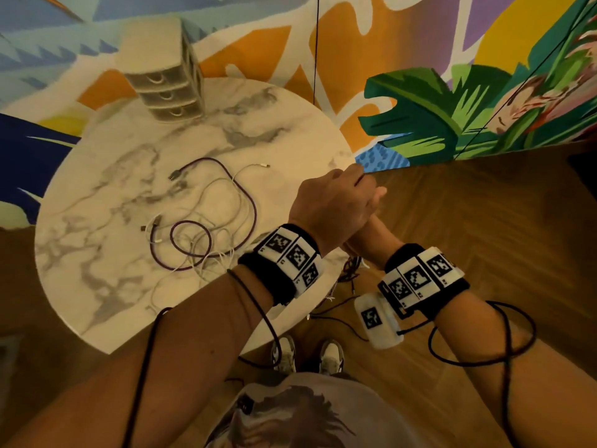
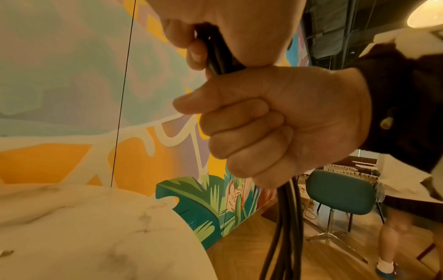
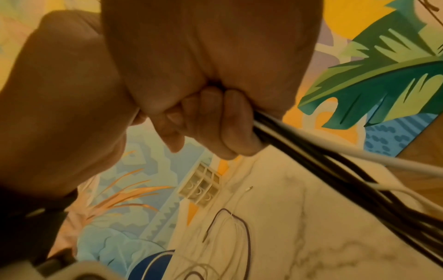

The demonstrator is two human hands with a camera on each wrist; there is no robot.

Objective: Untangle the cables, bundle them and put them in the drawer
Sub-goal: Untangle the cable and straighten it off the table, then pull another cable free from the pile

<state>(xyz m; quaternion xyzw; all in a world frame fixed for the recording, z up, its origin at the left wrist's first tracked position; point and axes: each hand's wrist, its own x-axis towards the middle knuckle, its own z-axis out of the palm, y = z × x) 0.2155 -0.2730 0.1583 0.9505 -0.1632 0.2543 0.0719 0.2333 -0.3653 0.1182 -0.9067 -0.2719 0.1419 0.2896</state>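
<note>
Both hands are raised past the table's right edge, stacked one over the other. My left hand (image 1: 332, 205) (image 2: 227, 22) is on top and grips the upper end of a bundle of black cables (image 2: 285, 227) (image 3: 335, 170). Just under it, my right hand (image 1: 368, 232) (image 2: 275, 123) (image 3: 215, 75) is a fist round the same bundle, which includes a white cable (image 3: 359, 157). The strands hang down below the fists (image 1: 350, 270). A purple cable (image 1: 250, 205) and thin white cables (image 1: 206, 202) lie tangled on the table. The small drawer unit (image 1: 168, 92) (image 3: 201, 187) stands at the table's far side with its drawers closed.
The round marble table (image 1: 97, 253) stands against a painted wall. Wooden floor lies to the right. My shoes (image 1: 284, 350) are by the table's near edge. A teal chair (image 2: 340, 191) and another person's legs (image 2: 395, 231) are further right.
</note>
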